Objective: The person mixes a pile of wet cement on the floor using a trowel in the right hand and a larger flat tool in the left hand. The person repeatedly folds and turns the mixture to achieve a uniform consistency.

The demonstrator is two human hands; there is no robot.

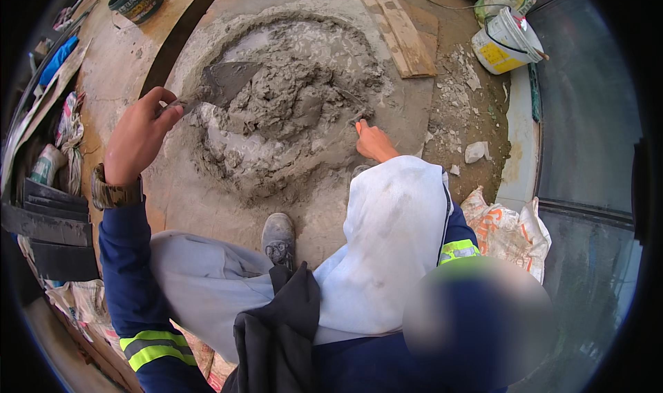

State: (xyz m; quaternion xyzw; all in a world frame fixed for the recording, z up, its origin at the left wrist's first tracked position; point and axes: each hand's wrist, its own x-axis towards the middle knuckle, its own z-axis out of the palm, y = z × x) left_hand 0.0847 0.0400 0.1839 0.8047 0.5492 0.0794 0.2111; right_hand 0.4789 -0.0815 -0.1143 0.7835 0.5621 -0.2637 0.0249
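A heap of wet grey mortar (pixel 290 95) lies on the ground in front of me, inside a ring of mortar with watery slurry around it. My left hand (pixel 137 131) pinches the narrow, mortar-caked end of a flat tool with a wide dark blade (pixel 230 79). That blade is at the heap's left side; its exact kind is unclear. At the right edge of the mortar, my right hand (pixel 377 140) grips a trowel by its orange handle (pixel 358 128). Mortar covers the trowel's blade and partly hides it.
Wooden boards (pixel 401 35) lie beyond the mortar on the right, near a white bucket (pixel 500 46). Rubble (pixel 475 152) and a printed sack (pixel 507 227) line the right side. A dark bucket (pixel 135 2) stands far left. Black slabs (pixel 59 227) are stacked at left.
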